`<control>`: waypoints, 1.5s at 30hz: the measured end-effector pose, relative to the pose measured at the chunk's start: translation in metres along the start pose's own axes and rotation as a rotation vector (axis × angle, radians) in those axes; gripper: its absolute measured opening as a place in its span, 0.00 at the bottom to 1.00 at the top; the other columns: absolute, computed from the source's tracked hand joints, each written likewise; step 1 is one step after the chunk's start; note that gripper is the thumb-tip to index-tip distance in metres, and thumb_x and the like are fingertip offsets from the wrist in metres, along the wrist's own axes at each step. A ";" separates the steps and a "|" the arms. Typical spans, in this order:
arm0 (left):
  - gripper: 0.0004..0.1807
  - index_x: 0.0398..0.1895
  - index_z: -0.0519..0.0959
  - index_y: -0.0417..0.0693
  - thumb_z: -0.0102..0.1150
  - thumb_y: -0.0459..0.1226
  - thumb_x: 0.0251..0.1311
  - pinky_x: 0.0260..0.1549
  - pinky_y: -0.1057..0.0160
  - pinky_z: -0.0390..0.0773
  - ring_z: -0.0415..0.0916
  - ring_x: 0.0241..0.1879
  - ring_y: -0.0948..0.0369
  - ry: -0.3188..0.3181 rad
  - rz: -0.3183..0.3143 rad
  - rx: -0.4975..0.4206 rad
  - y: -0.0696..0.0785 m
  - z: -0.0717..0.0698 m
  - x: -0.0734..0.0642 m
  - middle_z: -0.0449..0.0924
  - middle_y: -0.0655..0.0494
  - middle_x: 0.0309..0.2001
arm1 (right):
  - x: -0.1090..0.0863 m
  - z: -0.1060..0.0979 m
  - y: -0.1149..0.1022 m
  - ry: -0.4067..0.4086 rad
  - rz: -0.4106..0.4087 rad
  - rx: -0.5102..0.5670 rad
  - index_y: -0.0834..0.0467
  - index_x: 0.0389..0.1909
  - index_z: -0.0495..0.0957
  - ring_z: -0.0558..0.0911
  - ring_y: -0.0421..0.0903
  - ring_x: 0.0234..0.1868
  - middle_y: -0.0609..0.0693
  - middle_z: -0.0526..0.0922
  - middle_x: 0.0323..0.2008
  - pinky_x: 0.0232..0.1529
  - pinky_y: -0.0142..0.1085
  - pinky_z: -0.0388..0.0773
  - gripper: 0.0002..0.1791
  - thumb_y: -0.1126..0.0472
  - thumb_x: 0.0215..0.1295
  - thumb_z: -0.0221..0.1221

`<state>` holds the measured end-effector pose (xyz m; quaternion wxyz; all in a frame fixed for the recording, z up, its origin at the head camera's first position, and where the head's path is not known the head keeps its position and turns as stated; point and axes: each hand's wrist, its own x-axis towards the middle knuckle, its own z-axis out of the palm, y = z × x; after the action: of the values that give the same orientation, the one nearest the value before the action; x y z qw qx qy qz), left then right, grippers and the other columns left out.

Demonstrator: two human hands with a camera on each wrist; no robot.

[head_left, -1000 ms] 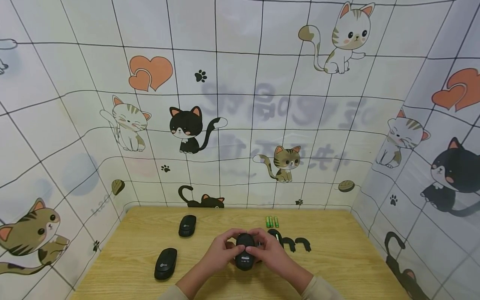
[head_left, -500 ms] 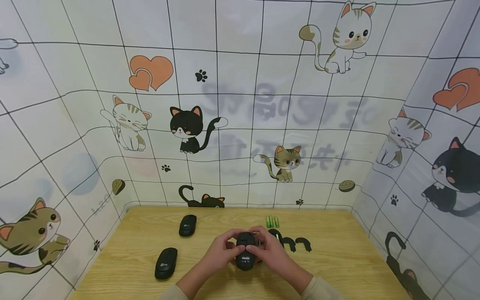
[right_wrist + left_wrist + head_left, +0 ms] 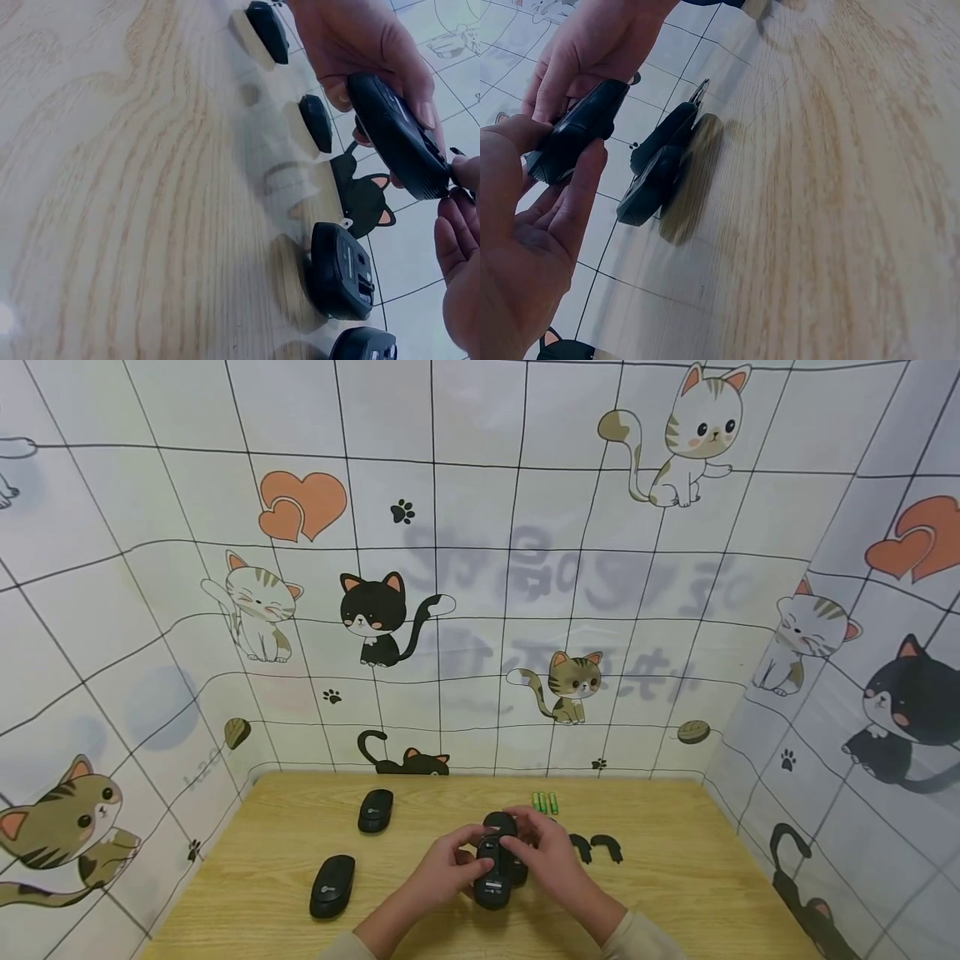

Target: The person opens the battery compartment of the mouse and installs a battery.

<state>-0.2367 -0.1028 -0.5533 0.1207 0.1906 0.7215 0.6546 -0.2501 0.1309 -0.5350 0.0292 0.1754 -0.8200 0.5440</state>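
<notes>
The step in hand looks like two-handed fingerwork at the end of an upturned computer mouse (image 3: 492, 883), best done with the left grip (image 3: 442, 870) as a steady clamp on the flanks, leaving the right grip (image 3: 551, 857) to work lightly without tipping the body. The mouse is between the two grips, raised off the bench (image 3: 675, 885): the left one holds it by the side, and the right one pinches at its other end (a small dark bit (image 3: 456, 153) shows there in the right wrist view, too unclear to name). I'd keep the pressure even, since so smooth a shell could probably slide. It is black and rounded at the ends, its underside turned up, with a pale printed label on the portion nearest the person and fine ridges at one end. Beyond the right grip lie three green batteries (image 3: 543, 803); to its right, curved black pieces (image 3: 611, 844).
</notes>
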 end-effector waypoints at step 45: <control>0.24 0.73 0.79 0.44 0.67 0.32 0.76 0.29 0.56 0.91 0.85 0.37 0.57 0.012 -0.031 0.024 -0.002 -0.001 0.001 0.80 0.48 0.53 | -0.007 -0.125 0.058 0.069 0.165 -0.118 0.57 0.76 0.78 0.87 0.56 0.47 0.61 0.87 0.50 0.48 0.44 0.89 0.23 0.67 0.84 0.59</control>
<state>-0.2379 -0.1034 -0.5553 0.1241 0.1767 0.7330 0.6450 -0.2800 0.2658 -0.5368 0.0229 0.0866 -0.8607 0.5012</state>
